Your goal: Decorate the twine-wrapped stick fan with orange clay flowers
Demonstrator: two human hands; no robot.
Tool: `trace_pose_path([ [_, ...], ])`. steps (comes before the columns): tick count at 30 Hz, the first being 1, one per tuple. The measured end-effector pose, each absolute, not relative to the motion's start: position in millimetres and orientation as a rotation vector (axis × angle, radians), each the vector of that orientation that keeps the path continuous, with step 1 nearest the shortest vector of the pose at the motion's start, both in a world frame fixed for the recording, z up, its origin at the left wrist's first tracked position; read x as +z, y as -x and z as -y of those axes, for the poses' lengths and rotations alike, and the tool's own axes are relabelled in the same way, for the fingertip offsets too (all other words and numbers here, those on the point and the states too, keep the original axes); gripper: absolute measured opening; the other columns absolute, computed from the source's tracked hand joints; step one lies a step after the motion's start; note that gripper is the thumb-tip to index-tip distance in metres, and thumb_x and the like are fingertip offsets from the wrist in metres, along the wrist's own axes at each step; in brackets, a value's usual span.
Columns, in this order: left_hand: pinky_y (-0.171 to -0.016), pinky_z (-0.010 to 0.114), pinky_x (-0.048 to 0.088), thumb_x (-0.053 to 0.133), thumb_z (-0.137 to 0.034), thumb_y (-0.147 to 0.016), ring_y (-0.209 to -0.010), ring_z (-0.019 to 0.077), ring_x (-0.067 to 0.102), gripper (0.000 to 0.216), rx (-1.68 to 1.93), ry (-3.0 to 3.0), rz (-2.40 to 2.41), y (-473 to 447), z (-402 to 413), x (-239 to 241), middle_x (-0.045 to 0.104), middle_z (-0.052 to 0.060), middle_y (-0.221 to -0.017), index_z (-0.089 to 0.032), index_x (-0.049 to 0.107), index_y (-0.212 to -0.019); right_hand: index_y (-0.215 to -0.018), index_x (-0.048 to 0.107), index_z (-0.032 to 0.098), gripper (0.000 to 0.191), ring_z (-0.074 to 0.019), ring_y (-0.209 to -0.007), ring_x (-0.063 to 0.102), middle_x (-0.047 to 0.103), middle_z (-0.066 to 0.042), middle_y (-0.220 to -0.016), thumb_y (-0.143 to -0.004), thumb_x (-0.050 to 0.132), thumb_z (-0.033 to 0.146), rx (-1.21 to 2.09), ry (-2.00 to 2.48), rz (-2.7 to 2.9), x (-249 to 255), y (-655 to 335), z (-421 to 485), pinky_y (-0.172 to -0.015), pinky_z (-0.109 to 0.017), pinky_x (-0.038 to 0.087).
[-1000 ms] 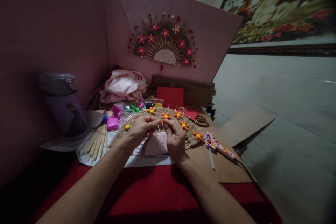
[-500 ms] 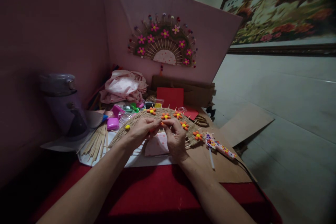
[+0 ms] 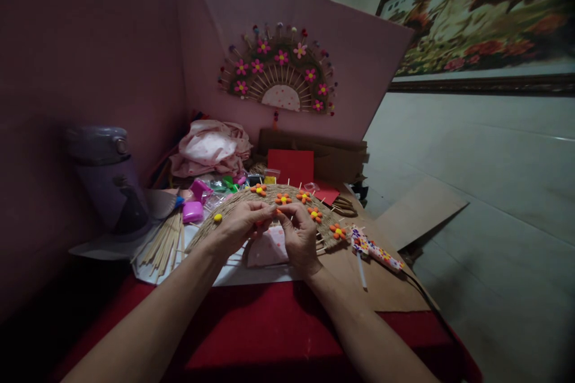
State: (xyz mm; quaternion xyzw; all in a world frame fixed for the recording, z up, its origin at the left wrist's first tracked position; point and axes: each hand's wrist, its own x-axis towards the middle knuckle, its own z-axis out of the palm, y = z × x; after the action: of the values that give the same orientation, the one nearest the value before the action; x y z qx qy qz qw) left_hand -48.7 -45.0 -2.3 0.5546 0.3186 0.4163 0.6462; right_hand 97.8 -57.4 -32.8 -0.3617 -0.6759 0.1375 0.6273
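Note:
A half-round fan of jute and wooden sticks lies on the table, with several orange clay flowers along its arc and a yellow dot at the left. My left hand and my right hand meet over its middle. Both pinch a small orange clay piece between their fingertips, just above the fan. A pink dotted cloth centre shows between my wrists.
A patterned glue gun with its cord lies to the right on brown cardboard. Loose sticks, pink clay tubs and a purple flask stand at the left. A finished fan hangs on the pink board.
Almost nothing differs: my fingertips have drawn slightly closer together around the orange piece, and the view has shifted a touch.

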Motion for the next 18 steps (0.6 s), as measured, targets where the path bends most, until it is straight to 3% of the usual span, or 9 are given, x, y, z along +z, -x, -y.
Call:
trace_pose_path([
  [18, -0.04, 0.02, 0.018, 0.069, -0.035, -0.07, -0.041, 0.0036, 0.032, 0.025, 0.972, -1.235, -0.759, 49.2, 45.4, -0.1, 0.043, -0.006, -0.049, -0.014, 0.056, -0.064, -0.092, 0.062, 0.019, 0.011, -0.0157, -0.085, 0.057, 0.06, -0.003, -0.089, -0.087, 0.053, 0.024, 0.367, 0.825, 1.542, -32.2, -97.5, 57.9, -0.074, -0.028, 0.046],
])
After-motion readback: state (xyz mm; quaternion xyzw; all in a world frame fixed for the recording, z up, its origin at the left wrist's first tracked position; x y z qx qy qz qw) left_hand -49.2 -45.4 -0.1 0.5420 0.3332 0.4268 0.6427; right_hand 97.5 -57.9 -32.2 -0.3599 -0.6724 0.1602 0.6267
